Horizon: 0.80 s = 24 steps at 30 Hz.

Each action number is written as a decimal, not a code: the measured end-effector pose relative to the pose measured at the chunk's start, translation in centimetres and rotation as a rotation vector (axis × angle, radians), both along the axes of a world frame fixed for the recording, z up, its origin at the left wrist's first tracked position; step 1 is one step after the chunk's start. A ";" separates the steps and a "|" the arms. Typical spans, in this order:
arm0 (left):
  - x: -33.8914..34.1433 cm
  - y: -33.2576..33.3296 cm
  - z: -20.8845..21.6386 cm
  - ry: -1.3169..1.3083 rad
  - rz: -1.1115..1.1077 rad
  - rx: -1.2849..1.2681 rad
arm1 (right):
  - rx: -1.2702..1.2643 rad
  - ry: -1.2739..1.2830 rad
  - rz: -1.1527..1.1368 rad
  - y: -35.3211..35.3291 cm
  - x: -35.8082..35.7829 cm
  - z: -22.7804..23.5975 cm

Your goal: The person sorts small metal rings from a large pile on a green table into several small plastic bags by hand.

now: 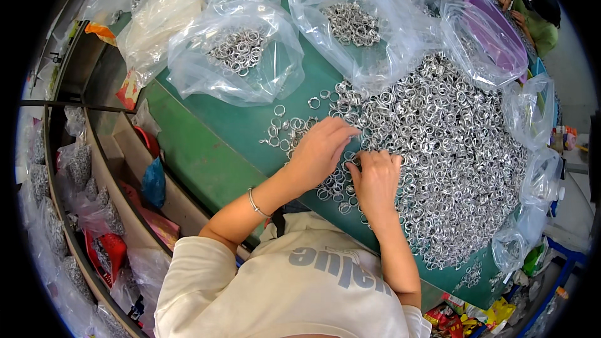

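Left hand: the left hand (320, 150) lay palm down at the near edge of the ring pile, fingers curled together and pressed onto the rings; whether any ring was pinched between the fingertips could not be told
Right hand: the right hand (375, 178) rested just beside the left, knuckles up, fingers bent down into the rings; what it gripped, if anything, was hidden under the fingers
Bracelet: a thin metal bracelet (255, 203) sat on the left wrist
Ring pile: a broad heap of small silver metal rings (451, 150) covered the right half of the green table (213, 150), reaching from the hands out toward the far right edge
Loose rings: a few scattered rings (285, 128) lay apart from the heap, just left of the left hand
Near bag: a clear plastic bag (235, 56) holding a small cluster of rings lay open on the table beyond the hands, to the left
Far bag: a second clear bag (354, 22) with more rings lay beside it, touching the top of the heap
Purple tray: a purple tray wrapped in plastic (491, 34) stood at the far right of the heap
Other person: a person in a green top (541, 22) sat at the far corner, well apart from the hands
Shelf: bags of small metal parts (78, 163) filled the shelf at the left, below the table edge
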<state>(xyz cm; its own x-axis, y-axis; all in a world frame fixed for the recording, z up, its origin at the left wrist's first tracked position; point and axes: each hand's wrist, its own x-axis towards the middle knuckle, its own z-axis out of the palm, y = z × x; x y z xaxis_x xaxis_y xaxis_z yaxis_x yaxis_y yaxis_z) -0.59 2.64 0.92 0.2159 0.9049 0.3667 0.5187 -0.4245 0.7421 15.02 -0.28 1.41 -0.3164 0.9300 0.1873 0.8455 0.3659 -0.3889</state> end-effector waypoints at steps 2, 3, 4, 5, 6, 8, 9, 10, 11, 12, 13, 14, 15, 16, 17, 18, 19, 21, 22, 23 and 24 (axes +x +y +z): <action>-0.2 0.1 -0.3 0.091 -0.004 0.070 | 0.008 0.031 -0.005 0.0 0.2 -0.1; -0.4 0.0 -0.1 0.067 0.005 0.028 | 0.000 0.049 -0.029 -0.1 0.5 0.0; -0.6 -0.3 0.3 0.044 0.014 -0.014 | -0.008 0.067 -0.055 -0.2 0.8 0.1; -0.7 -0.4 0.5 0.020 0.022 -0.056 | 0.004 0.084 -0.058 -0.1 1.2 0.3; -0.9 -0.4 0.4 -0.068 0.014 -0.150 | -0.009 0.116 -0.067 -0.1 1.5 0.4; -1.1 -0.6 0.2 -0.243 -0.003 -0.339 | -0.035 0.180 -0.085 -0.1 2.0 0.7; -1.2 -0.7 0.2 -0.413 -0.023 -0.491 | -0.013 0.220 -0.093 -0.2 2.3 0.8; -1.3 -0.8 0.2 -0.584 -0.043 -0.643 | -0.085 0.349 -0.148 -0.3 2.3 1.1; -1.4 -1.0 0.1 -0.755 -0.063 -0.794 | -0.158 0.478 -0.201 -0.4 2.2 1.5; -1.6 -1.1 -0.1 -0.838 -0.070 -0.864 | -0.230 0.606 -0.259 -0.5 2.3 1.7; -1.9 -1.3 -0.4 -0.920 -0.076 -0.933 | -0.122 0.650 -0.170 -0.2 2.7 0.7; -2.1 -1.4 -0.7 -1.002 -0.082 -1.002 | -0.344 0.922 -0.257 -0.3 3.0 0.8; -2.1 -1.5 -0.8 -0.995 -0.072 -0.973 | -0.574 1.192 -0.341 -0.4 3.1 1.0; -2.2 -1.6 -0.9 -0.987 -0.062 -0.944 | -0.810 1.457 -0.425 -0.4 3.1 1.2; -2.2 -1.7 -1.0 -0.979 -0.051 -0.914 | -0.841 1.545 -0.369 -0.4 2.8 1.7; -2.1 -1.8 -0.7 -0.905 -0.048 -0.901 | -0.830 1.430 -0.362 -0.5 2.8 1.6; -1.8 -1.9 0.0 -0.831 -0.045 -0.887 | -0.818 1.315 -0.355 -0.6 2.7 1.3; -1.2 -2.4 0.8 -0.737 -0.088 -0.891 | -0.821 1.222 -0.379 -0.8 2.2 1.5; -0.8 -2.8 1.0 -0.717 -0.133 -0.909 | -0.830 1.266 -0.372 -0.9 2.0 1.6; -0.4 -3.1 1.1 -0.697 -0.178 -0.926 | -0.839 1.311 -0.365 -0.9 1.9 1.7; 0.0 -3.3 0.8 -0.739 -0.189 -0.943 | -0.847 1.356 -0.355 -0.9 1.7 1.7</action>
